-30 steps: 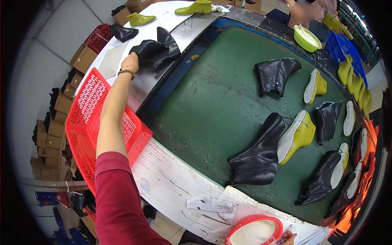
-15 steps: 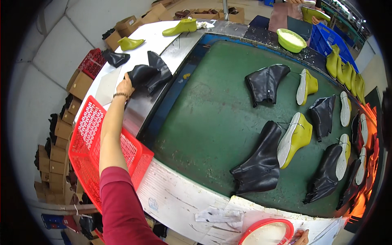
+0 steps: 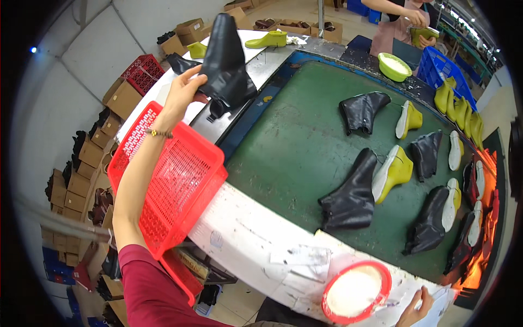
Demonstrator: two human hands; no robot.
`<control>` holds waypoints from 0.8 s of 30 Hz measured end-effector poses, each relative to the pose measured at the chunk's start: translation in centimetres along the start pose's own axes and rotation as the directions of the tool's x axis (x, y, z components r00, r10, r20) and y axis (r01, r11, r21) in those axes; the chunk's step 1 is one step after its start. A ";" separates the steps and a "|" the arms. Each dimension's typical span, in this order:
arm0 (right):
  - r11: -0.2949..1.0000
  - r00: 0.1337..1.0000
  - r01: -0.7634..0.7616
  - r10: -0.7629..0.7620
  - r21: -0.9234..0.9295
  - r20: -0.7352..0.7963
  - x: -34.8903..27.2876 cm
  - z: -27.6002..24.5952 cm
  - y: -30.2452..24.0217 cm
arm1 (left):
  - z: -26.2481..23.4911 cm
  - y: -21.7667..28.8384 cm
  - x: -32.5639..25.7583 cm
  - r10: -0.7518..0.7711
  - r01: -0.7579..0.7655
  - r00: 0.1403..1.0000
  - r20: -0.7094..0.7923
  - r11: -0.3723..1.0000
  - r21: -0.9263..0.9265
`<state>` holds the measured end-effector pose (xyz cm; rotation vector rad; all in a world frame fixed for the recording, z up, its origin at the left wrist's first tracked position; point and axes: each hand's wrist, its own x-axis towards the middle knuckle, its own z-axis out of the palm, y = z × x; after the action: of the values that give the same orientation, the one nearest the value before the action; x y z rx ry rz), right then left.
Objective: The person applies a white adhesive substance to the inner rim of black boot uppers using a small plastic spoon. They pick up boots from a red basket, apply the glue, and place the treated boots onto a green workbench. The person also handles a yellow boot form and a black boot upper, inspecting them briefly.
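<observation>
My left hand (image 3: 188, 90) is closed on a black leather boot upper (image 3: 223, 57), held up over the metal and white tabletop at the left. Another black upper (image 3: 177, 63) lies partly hidden behind the hand. My right hand (image 3: 417, 309) is at the bottom right with its fingers curled; a small thin thing by them is too unclear to name. Next to it stands a red-rimmed bowl (image 3: 357, 289) of white paste. On the green conveyor belt (image 3: 283, 141) lie several black uppers (image 3: 354, 196) and yellow shoe lasts with pale soles (image 3: 393, 173).
A red plastic basket (image 3: 180, 180) stands below my left forearm. Yellow lasts (image 3: 460, 109) line the belt's far right edge, near a blue crate (image 3: 444, 71) and a green bowl (image 3: 393, 66). An orange glow (image 3: 485, 245) shows at the belt's right end. A co-worker handles a last at the far side.
My left hand has lifted the black boot upper off the tabletop. My right hand has come further into view beside the bowl. The whole view has shifted.
</observation>
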<state>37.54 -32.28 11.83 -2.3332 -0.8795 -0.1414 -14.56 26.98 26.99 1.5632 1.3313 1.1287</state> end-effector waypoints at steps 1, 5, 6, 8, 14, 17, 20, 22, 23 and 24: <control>0.985 0.983 0.174 -0.175 -0.011 -0.060 0.2 -0.5 -1.3 | 1.1 1.7 -3.6 0.027 -0.025 0.998 0.051 0.999 -0.032; 0.844 0.909 0.416 -0.399 0.338 -0.122 -2.2 -1.5 -10.9 | 3.7 6.5 -17.5 0.012 0.022 0.972 0.235 0.990 -0.138; 0.773 0.879 0.448 -0.473 0.450 -0.062 -3.5 -1.4 -12.9 | 4.3 7.6 -21.3 -0.028 0.059 0.970 0.240 0.991 -0.120; 0.542 0.801 0.403 -0.598 0.737 0.002 -6.9 0.1 -16.3 | 6.1 8.3 -27.1 -0.109 0.118 0.940 0.322 0.993 -0.010; 0.326 0.631 0.199 -0.764 0.924 0.134 -13.3 6.6 -24.9 | 9.0 1.7 -39.9 -0.283 0.288 0.828 0.484 0.955 0.065; 0.349 0.600 0.153 -0.776 0.925 0.194 -14.7 10.3 -23.3 | 10.6 -2.3 -43.7 -0.260 0.261 0.848 0.463 0.963 0.063; 0.336 0.609 0.093 -0.764 0.937 0.214 -15.2 10.9 -22.5 | 10.7 -4.6 -45.2 -0.040 0.023 0.940 0.340 0.998 0.053; 0.339 0.568 0.021 -0.778 0.940 0.268 -14.8 11.1 -22.6 | 10.6 -6.3 -46.6 0.113 -0.131 0.962 0.249 0.990 0.058; 0.325 0.555 0.034 -0.792 0.945 0.253 -14.5 11.4 -22.4 | 11.0 -6.2 -46.7 0.164 -0.184 0.963 0.213 0.980 0.077; 0.331 0.543 0.036 -0.799 0.943 0.260 -14.0 11.5 -22.3 | 11.5 -6.3 -46.7 0.210 -0.229 0.961 0.182 0.969 0.090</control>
<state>11.42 -20.38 10.06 -0.9666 -1.5393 0.8938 -8.19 -18.41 11.07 1.8822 1.1434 1.0387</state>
